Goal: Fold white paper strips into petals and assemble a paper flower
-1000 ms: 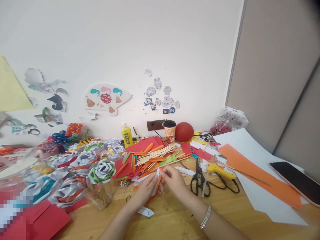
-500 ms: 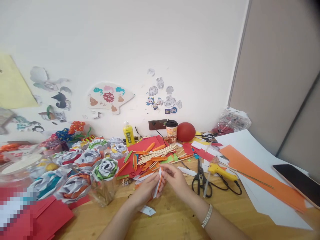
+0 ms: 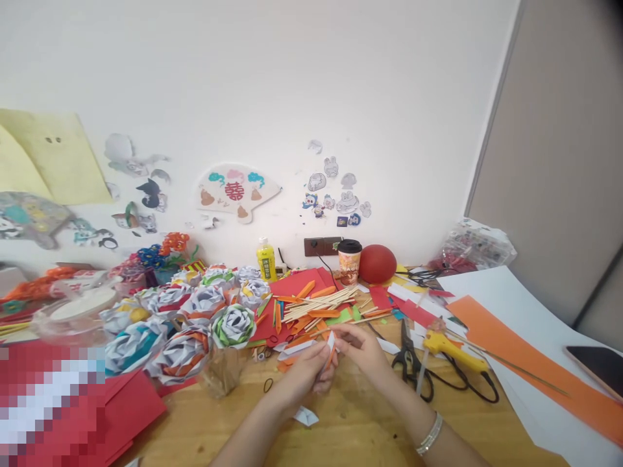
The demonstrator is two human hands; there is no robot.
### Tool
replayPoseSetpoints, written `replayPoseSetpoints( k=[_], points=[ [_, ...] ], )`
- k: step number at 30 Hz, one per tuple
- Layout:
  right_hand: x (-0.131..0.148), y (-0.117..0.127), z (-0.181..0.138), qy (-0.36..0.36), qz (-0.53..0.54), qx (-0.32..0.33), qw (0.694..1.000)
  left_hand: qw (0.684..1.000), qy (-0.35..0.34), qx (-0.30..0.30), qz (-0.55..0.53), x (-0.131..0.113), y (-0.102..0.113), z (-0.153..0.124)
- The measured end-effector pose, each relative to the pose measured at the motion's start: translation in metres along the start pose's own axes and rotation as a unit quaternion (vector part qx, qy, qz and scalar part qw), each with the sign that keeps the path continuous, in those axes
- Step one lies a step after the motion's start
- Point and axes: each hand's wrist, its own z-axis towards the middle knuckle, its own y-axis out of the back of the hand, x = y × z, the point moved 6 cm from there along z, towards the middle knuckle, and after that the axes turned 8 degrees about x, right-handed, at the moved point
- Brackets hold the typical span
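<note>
Over the middle of the wooden table, my left hand (image 3: 311,371) is closed around a small folded white-and-orange paper piece (image 3: 331,347). My right hand (image 3: 357,347), thumb and fingers pinched, grips the upper end of the same piece. Just beyond both hands lie a heap of thin wooden sticks (image 3: 318,303) and several folded orange paper strips (image 3: 305,289). Under my left wrist rests a folded white paper piece (image 3: 306,416). Black scissors (image 3: 406,357) lie to the right of my right hand.
Several folded paper flowers (image 3: 233,326) stand at left, above red paper (image 3: 139,405). A yellow glue gun (image 3: 455,353) with its cord lies right, near orange sheets (image 3: 530,363) and a phone (image 3: 596,366). A drink bottle (image 3: 266,261), a lidded cup (image 3: 349,266) and a red balloon (image 3: 378,264) line the wall.
The view has swung left, so everything appears shifted to the right. Both hands keep hold of the folded paper, which now shows less of its length between the fingers.
</note>
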Motion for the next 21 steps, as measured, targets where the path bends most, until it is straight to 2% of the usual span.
replayPoseSetpoints(
  k=[5,8,14,16,19,20,21],
  points=[
    [0.009,0.004,-0.001,0.050,-0.054,-0.007,0.997,1.000,0.011,-0.004,-0.018,0.000,-0.003,-0.001],
    [0.005,0.005,-0.002,0.031,-0.056,-0.027,0.998,1.000,0.018,-0.020,-0.008,0.000,0.001,-0.002],
    [0.005,0.004,-0.002,0.005,-0.033,-0.020,0.999,1.000,0.008,0.007,0.027,-0.004,0.001,-0.003],
    [0.005,0.006,0.000,0.003,-0.021,-0.022,1.000,0.998,0.013,-0.001,0.061,-0.005,0.004,-0.002],
    [0.003,0.025,0.003,-0.005,0.013,-0.080,0.997,0.982,0.022,-0.062,0.178,-0.010,0.022,-0.003],
    [0.001,0.036,0.004,-0.008,0.018,-0.116,0.993,0.965,0.020,-0.103,0.242,-0.016,0.032,-0.004],
    [-0.001,0.049,0.003,-0.010,0.016,-0.159,0.987,0.931,0.019,-0.166,0.326,-0.023,0.044,-0.008]
  ],
)
